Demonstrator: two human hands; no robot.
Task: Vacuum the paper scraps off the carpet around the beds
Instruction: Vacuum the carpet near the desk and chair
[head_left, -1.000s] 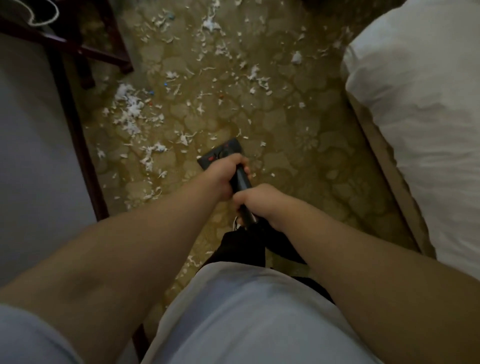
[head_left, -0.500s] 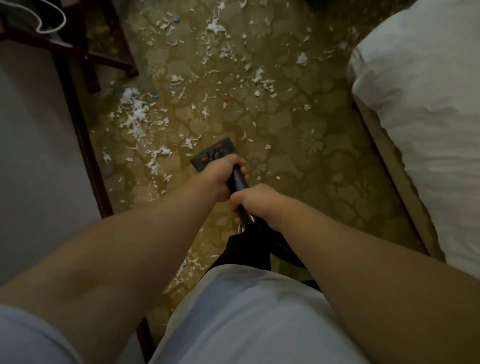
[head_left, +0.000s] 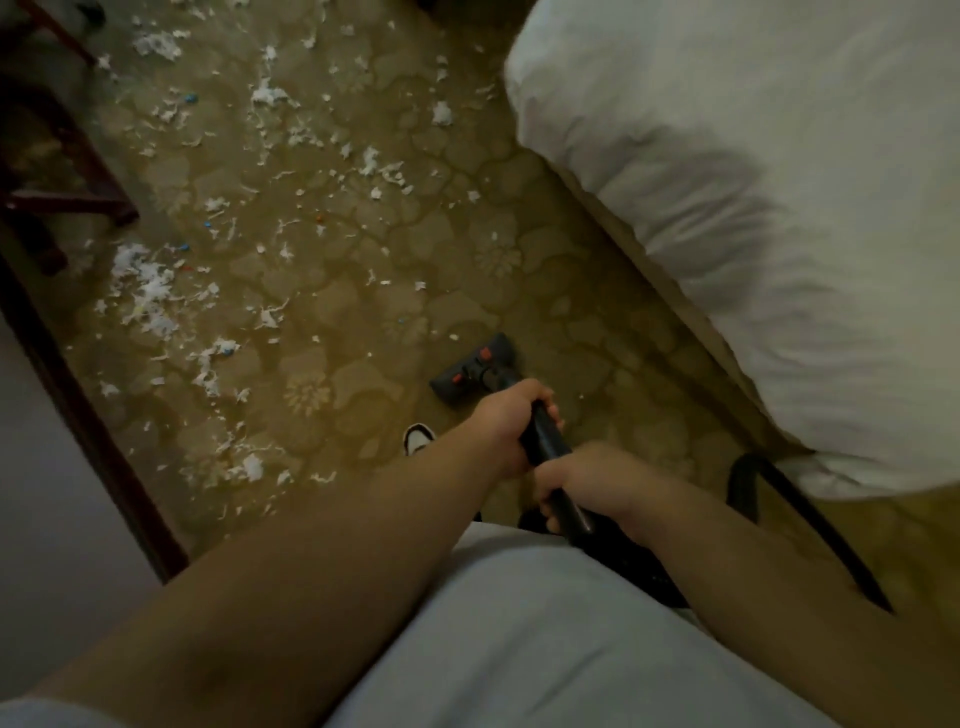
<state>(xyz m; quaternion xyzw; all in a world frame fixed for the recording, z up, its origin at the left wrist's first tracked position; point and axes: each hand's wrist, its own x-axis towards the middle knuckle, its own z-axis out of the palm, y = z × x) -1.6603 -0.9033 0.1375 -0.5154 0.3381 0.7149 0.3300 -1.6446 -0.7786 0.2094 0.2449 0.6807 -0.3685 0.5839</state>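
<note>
Gripping the black tubular vacuum wand (head_left: 545, 441) two-handed: left hand (head_left: 506, 421) wrapped round it ahead, right hand (head_left: 587, 483) clenched on it just behind. Sweeping mid-pass, dark grey red-tabbed floor head (head_left: 475, 369) just beyond the left hand — probably needing steering forward-left, toward shredded white paper scraps (head_left: 150, 296).

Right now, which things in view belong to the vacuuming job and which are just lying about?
Job: black vacuum wand, gripped by left hand and right hand; dark grey floor head with red tabs; white paper scraps; patterned olive carpet; black hose.
Bystanders: white quilted bed; dark wooden furniture legs; black-and-white shoe.
</note>
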